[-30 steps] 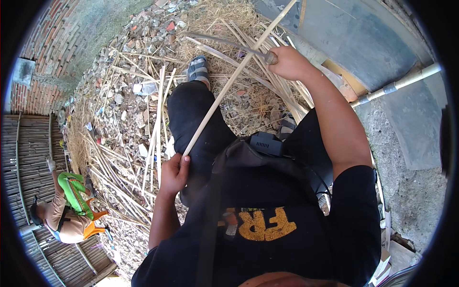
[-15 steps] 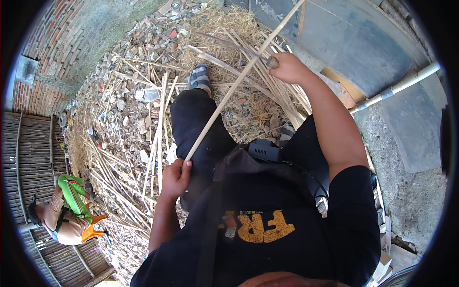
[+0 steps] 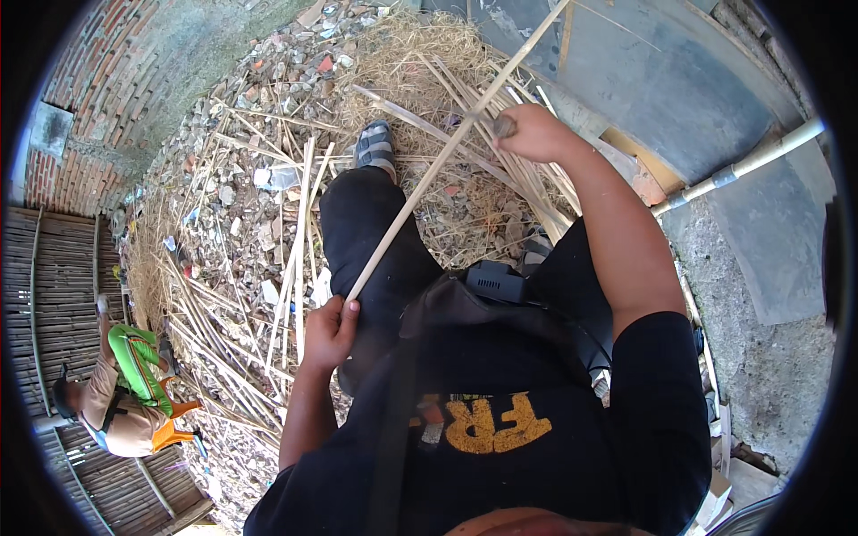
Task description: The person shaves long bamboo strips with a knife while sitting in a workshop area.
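A long pale bamboo strip point(image 3: 413, 198) slants across from my left thigh to the upper right. Its lower end is pinched between the thumb and fingers of my left hand point(image 3: 331, 332), which rests beside my left thigh. My right hand point(image 3: 539, 134) is wrapped round the wooden handle point(image 3: 505, 127) of a knife, close to the strip's upper part. The blade is smeared and seen nearly edge-on where it meets the strip, so I cannot tell its exact angle.
Split bamboo strips point(image 3: 299, 250) lie on rubble-strewn ground to the left, with more strips point(image 3: 527, 170) between my legs and the grey panels point(image 3: 643, 80). Dry shavings point(image 3: 420, 54) are heaped ahead. Another person point(image 3: 121, 402) sits on an orange chair point(image 3: 174, 433) at the far left.
My right hand has shifted slightly down and left, and the knife blade has turned from pointing up-left to nearly edge-on. My left hand and the bamboo strip hardly moved.
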Demonstrator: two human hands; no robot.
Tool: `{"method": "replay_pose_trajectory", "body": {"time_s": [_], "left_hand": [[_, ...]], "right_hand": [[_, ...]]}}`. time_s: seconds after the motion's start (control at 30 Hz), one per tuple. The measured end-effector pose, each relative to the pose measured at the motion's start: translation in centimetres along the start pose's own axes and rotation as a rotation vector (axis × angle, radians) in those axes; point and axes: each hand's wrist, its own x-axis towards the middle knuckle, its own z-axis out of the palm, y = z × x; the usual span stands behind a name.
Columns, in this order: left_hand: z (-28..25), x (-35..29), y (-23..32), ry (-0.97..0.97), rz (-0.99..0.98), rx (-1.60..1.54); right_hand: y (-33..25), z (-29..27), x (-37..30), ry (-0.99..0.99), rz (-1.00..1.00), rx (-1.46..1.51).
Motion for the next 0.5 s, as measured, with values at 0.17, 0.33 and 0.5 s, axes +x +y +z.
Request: {"method": "replay_pose_trajectory", "body": {"time_s": [0.17,0.33,0.5], "left_hand": [[-0.1,-0.4,0.1,0.008,-0.018,-0.004],[-0.2,-0.2,-0.5,-0.038,-0.036,-0.031],[-0.2,-0.3,-0.6,-0.014,-0.011,-0.04]], "right_hand": [[-0.2,-0.2,-0.5,0.062,0.072,-0.017],[-3.3,1.0,-1.7,-0.074,-0.08,-0.13],[-3.5,0.9,-1.0,-0.183,-0.09,-0.076]]}}
